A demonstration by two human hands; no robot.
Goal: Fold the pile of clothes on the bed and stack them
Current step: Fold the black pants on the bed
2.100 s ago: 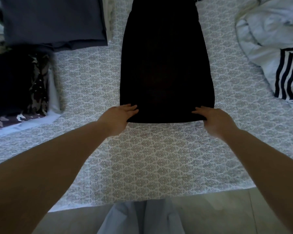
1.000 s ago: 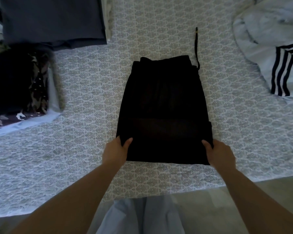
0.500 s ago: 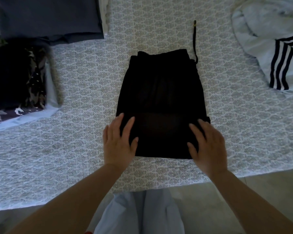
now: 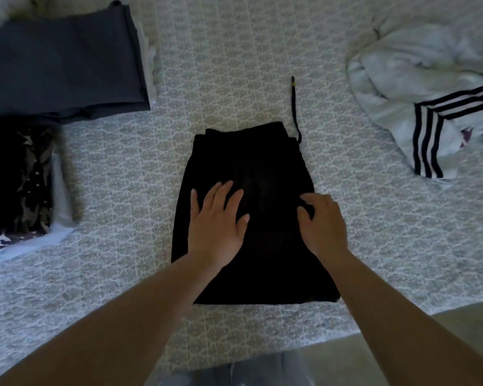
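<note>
A black garment (image 4: 251, 162) lies folded in a tall rectangle on the patterned bed cover (image 4: 234, 65), with a black drawstring (image 4: 294, 107) trailing from its far right corner. My left hand (image 4: 218, 221) rests flat on the garment's middle, fingers spread and straight. My right hand (image 4: 322, 221) lies on the garment's right side with its fingertips curled into the cloth. A crumpled white garment with black stripes (image 4: 430, 107) lies unfolded at the right.
At the far left lie a folded dark grey garment (image 4: 62, 68) and a stack of folded clothes with a camouflage print (image 4: 20, 185). The bed's near edge (image 4: 290, 355) meets the floor (image 4: 402, 344) at bottom right.
The black garment was folded shorter and pulled toward me. Both hands then slid from its near edge up onto its middle; the right fingertips now curl into the cloth.
</note>
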